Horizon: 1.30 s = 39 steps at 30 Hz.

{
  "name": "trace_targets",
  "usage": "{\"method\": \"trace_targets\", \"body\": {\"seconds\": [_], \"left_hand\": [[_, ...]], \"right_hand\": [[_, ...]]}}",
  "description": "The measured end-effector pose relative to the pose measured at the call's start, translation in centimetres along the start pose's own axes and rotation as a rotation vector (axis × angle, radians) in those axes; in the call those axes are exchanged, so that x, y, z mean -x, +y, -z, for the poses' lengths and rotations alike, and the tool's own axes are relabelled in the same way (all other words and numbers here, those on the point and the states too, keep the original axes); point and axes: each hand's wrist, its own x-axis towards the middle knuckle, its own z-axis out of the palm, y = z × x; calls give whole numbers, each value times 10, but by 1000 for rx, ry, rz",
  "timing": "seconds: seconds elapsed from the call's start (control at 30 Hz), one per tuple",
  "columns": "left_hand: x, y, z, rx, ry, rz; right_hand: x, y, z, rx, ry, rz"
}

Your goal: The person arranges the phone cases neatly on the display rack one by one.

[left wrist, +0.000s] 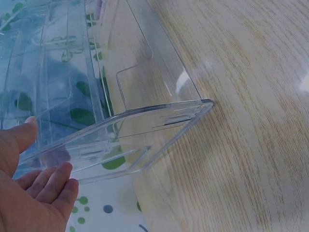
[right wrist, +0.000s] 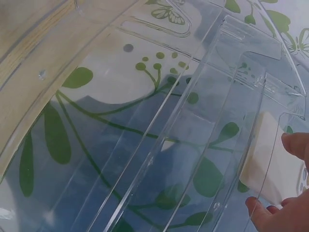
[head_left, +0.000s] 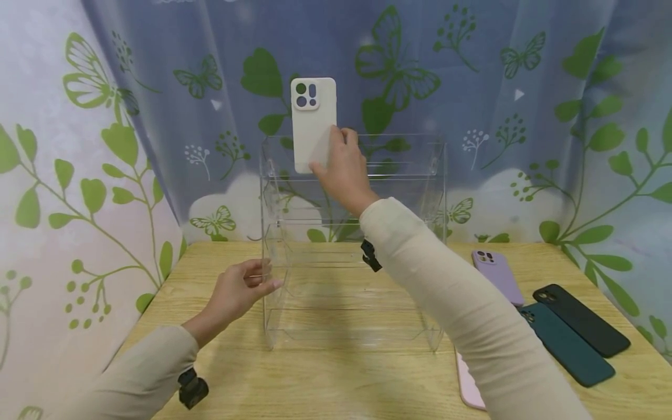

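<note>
My right hand (head_left: pixel 343 169) holds a white phone case (head_left: pixel 314 125) by its right edge and lower part, upright at the top tier of a clear acrylic display rack (head_left: pixel 343 338). The case's camera cutouts are at its upper left. In the right wrist view the white case (right wrist: pixel 265 159) shows behind the clear tier panel, with my thumb and fingers beside it. Lower down, my left hand (head_left: pixel 236 294) grips the rack's left side panel. In the left wrist view the thumb and fingers lie on either side of that clear panel (left wrist: pixel 116 116).
On the wooden table (head_left: pixel 231 379) right of the rack lie a purple phone case (head_left: pixel 499 277), a black one (head_left: pixel 585 321), a dark teal one (head_left: pixel 569 344) and a pink one (head_left: pixel 469 385), partly hidden by my right sleeve. A patterned curtain (head_left: pixel 472 192) hangs behind the rack.
</note>
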Motion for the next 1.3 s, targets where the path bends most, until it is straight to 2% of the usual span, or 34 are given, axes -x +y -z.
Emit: {"method": "trace_targets", "body": {"seconds": [0.23,0.47,0.57,0.8,1.13,1.3], "left_hand": [[-1,-1,-1,-19,0,6],[0,0,-1,-25,-1,2],[0,0,-1,-26,-5,7],[0,1,0,-26,-5,-1],[1,1,-1,-28,-15,-5],[1,1,0,-31,-10,-6]], "right_hand": [[2,6,11,-15,-44,25],[16,19,42,-27,-93,25],[25,31,57,-45,-88,41],[51,70,89,-49,-38,28],[111,133,121,-24,10,-14],[135,161,136,7,-11,-83]]}}
